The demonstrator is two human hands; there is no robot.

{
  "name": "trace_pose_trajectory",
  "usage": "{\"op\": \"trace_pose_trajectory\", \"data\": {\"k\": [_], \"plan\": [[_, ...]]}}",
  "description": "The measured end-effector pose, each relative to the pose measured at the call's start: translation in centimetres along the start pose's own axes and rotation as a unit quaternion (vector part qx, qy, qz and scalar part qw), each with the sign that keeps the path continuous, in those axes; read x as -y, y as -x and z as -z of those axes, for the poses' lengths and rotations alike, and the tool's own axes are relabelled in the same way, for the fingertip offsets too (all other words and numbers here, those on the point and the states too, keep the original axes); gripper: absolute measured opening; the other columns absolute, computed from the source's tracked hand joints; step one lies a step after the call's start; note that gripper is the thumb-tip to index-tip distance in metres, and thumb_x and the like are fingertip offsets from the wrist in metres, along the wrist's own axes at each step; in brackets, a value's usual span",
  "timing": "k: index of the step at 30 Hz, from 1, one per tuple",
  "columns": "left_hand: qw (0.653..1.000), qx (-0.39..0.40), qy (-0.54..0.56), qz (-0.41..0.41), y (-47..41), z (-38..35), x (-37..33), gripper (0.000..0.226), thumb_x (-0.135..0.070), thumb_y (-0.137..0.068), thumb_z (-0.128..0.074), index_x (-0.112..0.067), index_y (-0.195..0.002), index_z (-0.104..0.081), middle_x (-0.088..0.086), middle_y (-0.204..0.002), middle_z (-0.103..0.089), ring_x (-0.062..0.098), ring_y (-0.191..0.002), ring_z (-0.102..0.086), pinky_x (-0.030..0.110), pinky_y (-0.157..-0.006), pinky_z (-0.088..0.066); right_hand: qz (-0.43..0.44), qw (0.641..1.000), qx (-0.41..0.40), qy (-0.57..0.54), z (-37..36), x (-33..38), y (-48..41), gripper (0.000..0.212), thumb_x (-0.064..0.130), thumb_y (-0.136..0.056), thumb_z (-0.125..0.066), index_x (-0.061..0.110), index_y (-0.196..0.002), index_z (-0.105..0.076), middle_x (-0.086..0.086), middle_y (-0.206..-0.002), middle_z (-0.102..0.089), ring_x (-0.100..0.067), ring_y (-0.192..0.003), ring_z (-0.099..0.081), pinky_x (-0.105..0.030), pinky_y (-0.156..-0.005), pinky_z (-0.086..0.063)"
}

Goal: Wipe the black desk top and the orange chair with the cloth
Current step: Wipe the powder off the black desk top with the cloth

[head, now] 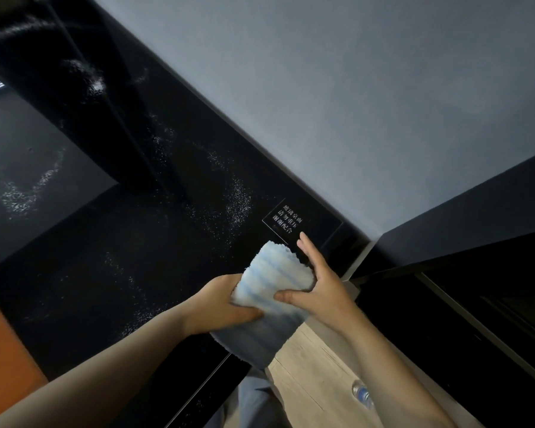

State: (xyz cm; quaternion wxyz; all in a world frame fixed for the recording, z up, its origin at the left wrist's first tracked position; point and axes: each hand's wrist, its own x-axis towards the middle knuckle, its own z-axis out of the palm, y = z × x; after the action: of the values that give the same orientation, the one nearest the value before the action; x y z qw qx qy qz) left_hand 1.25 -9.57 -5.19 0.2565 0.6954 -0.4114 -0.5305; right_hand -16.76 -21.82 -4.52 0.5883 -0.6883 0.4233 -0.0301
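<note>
A white cloth with pale blue stripes (pixel 272 291) is held folded between both hands, just above the near right corner of the glossy black desk top (pixel 142 242). My left hand (pixel 223 304) grips its lower left side. My right hand (pixel 315 282) pinches its right edge, thumb on the front and fingers stretched behind it. White dust specks are scattered over the desk. A piece of the orange chair (pixel 3 350) shows at the lower left edge.
A small printed notice (pixel 286 220) lies flat on the desk near the grey wall (pixel 352 103). A dark cabinet (pixel 464 288) stands to the right. Below are light wooden floor (pixel 315 381) and a plastic bottle (pixel 363 395).
</note>
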Motion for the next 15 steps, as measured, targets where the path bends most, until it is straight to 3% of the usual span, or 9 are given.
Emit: {"op": "trace_pose_trajectory", "data": {"k": [3,5,8,10,12,15], "plan": [[0.999,0.035,-0.022,-0.002,0.0,1.0,-0.2,0.044,-0.041,-0.06,-0.068,-0.015,-0.096,-0.066,0.002,-0.092,-0.07,0.012,-0.089,-0.065,0.022,-0.075,-0.05,-0.013,0.995,0.089,0.035,0.8,0.7,-1.2,0.116,0.032,-0.06,-0.091,0.047,-0.149,-0.018,0.029,-0.142,-0.037,0.008,-0.131,-0.035,-0.015,-0.104,-0.03],[0.999,0.043,-0.034,-0.003,-0.4,1.5,-0.1,0.04,-0.035,-0.065,-0.071,-0.014,-0.099,-0.066,0.004,-0.095,-0.07,0.015,-0.092,-0.065,0.023,-0.077,-0.05,-0.014,0.993,0.104,0.059,0.9,1.2,-1.9,0.104,0.035,-0.058,-0.09,0.044,-0.145,-0.032,0.023,-0.135,-0.048,0.005,-0.123,-0.045,-0.02,-0.104,-0.038],[0.999,0.027,-0.045,0.001,-0.9,2.1,0.0,0.051,-0.052,-0.058,-0.072,-0.018,-0.096,-0.066,0.001,-0.09,-0.07,0.012,-0.083,-0.065,0.028,-0.076,-0.051,-0.002,0.996,0.066,0.063,0.8,1.8,-2.1,0.064,0.026,-0.064,-0.089,0.036,-0.119,-0.058,0.015,-0.111,-0.066,0.001,-0.102,-0.06,-0.027,-0.095,-0.049],[0.999,-0.013,-0.045,0.01,-1.1,2.3,0.0,0.047,-0.054,-0.058,-0.078,-0.023,-0.091,-0.065,-0.004,-0.082,-0.066,0.005,-0.074,-0.06,0.023,-0.068,-0.05,0.011,0.999,0.024,0.023,0.8,1.6,-1.9,0.046,0.019,-0.068,-0.087,0.034,-0.106,-0.065,0.009,-0.103,-0.07,-0.001,-0.095,-0.064,-0.024,-0.086,-0.051],[0.997,-0.062,-0.036,0.019,-1.1,2.6,-0.2,0.038,-0.044,-0.065,-0.084,-0.027,-0.092,-0.064,-0.006,-0.083,-0.065,0.004,-0.074,-0.061,0.019,-0.066,-0.048,0.007,0.999,-0.023,-0.023,0.8,0.9,-1.6,0.043,0.021,-0.068,-0.087,0.035,-0.103,-0.065,0.003,-0.106,-0.068,-0.005,-0.097,-0.064,-0.025,-0.086,-0.052],[0.996,-0.085,0.007,0.027,-1.1,2.9,-0.3,0.041,-0.047,-0.063,-0.083,-0.028,-0.095,-0.066,-0.002,-0.089,-0.068,0.008,-0.082,-0.065,0.026,-0.074,-0.053,-0.018,0.996,-0.036,-0.075,1.0,0.3,-1.4,0.058,0.029,-0.064,-0.088,0.029,-0.117,-0.062,0.005,-0.113,-0.067,-0.007,-0.103,-0.064,-0.028,-0.088,-0.053]]}}
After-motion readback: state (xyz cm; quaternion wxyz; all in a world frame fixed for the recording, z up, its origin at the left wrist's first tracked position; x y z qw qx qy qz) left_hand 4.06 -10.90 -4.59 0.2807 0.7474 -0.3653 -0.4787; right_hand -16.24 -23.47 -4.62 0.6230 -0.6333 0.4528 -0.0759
